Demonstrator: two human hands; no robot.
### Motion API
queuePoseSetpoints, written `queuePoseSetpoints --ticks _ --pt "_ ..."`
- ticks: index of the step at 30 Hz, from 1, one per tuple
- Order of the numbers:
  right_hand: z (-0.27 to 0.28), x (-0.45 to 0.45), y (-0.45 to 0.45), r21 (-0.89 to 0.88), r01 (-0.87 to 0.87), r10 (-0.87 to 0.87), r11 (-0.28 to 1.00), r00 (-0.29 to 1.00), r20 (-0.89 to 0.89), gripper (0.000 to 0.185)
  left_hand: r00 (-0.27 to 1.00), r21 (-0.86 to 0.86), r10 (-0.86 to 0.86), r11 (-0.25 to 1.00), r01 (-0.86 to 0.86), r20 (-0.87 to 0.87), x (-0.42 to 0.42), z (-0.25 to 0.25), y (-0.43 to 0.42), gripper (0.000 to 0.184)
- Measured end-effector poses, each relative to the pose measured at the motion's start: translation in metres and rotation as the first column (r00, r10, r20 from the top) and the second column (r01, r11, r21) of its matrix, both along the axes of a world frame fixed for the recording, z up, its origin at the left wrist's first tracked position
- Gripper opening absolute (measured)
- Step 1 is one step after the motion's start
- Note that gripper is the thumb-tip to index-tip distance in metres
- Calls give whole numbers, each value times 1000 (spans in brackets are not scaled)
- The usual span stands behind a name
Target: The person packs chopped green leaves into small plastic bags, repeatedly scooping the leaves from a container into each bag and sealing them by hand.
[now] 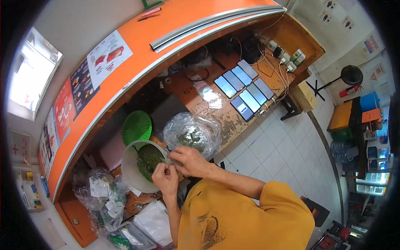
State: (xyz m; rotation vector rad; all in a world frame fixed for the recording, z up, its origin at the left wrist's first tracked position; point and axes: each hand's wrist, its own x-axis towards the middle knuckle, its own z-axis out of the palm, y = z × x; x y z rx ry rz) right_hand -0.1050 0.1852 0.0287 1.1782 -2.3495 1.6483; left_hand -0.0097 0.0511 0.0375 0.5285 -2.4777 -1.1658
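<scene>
My left hand (pixel 165 180) is closed in a pinch over the near rim of a white bucket (pixel 130 171). Close beside it, my right hand (pixel 188 161) has its fingers curled in. Anything held between the fingers is too small to make out. In the bucket lies a chopped green mixture (pixel 151 156), with a dark-handled spoon (pixel 138 151) resting in it. Just beyond my right hand sits a clear plastic bag (pixel 208 131) with green leaves inside.
A green plastic basket (pixel 136 127) stands behind the bucket. Several phones (pixel 241 79) lie on the worn wooden counter, near charger cables (pixel 286 79). Crumpled plastic bags (pixel 102 196) and white plastic sheets (pixel 152 223) are at the left. An orange ledge (pixel 137 35) runs above.
</scene>
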Motion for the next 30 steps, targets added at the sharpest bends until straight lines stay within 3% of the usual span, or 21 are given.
queuePoseSetpoints --ticks 2,5,6,8,11,13,15,17,18,22,25,28,30 --pt "-12 6 -6 38 -42 39 998 995 97 16 998 13 15 1000 -14 -60 5 -4 -4 23" --pt "-7 0 -10 -24 -61 65 998 982 175 14 1000 119 8 993 -7 -14 23 -2 -19 12" --pt "-1 -4 -12 -66 -59 71 996 979 191 13 991 279 73 959 -40 -108 23 1 -19 16" --pt "23 -7 -13 8 -129 121 992 945 303 15 939 577 233 815 -47 -252 22 9 -18 33" --pt "35 -3 -23 64 -297 247 953 879 408 15 946 866 193 480 141 -261 27 30 -26 58" --pt "48 -1 -28 123 -380 286 917 840 462 15 955 806 156 580 120 -254 39 11 -49 49" --pt "41 4 -35 7 -312 277 950 851 447 16 960 704 160 709 51 -231 55 -8 -62 46" --pt "22 7 -43 -126 -247 277 961 879 387 19 952 649 204 761 -9 -226 59 -3 -60 38" --pt "35 10 -44 -73 -245 249 967 835 491 21 953 628 208 778 -24 -221 62 -2 -60 36" --pt "41 22 -50 -201 -119 224 972 723 654 16 957 531 209 844 -74 -200 70 2 -66 31" --pt "31 19 -49 -170 -222 270 960 892 362 14 971 369 179 923 -110 -158 73 16 -63 34" --pt "26 14 -46 3 -351 330 936 883 334 15 993 209 90 975 -72 -77 72 25 -65 42" --pt "38 15 -39 94 -447 362 890 815 452 26 997 154 80 985 -77 -16 78 31 -69 54"
